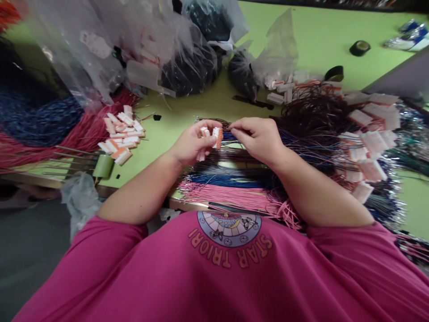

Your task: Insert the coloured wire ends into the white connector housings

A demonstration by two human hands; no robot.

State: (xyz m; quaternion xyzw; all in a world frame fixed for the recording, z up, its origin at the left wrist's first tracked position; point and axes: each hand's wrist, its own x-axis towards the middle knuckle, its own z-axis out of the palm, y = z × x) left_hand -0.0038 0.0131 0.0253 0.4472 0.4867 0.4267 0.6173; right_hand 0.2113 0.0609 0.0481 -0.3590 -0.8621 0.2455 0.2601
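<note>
My left hand (192, 142) is closed around several small white-and-orange connector housings. One connector housing (217, 137) sticks out at the thumb and fingertips, its orange toothed side facing right. Just to the right, my right hand (258, 137) is closed in a pinch, the fingertips a short gap from that housing. Whatever lies in the pinch is too small to make out. Beneath both hands, bundles of wires lie across the table: dark ones, blue wires (231, 180) and pink wires (231, 193) nearest my body.
A pile of loose connector housings (122, 134) lies left, beside a green cylinder (103, 166) and metal rods. Wired housings (372, 143) are heaped right. Plastic bags (191, 62) stand at the back. A black tape roll (359, 48) sits on the green table (321, 27).
</note>
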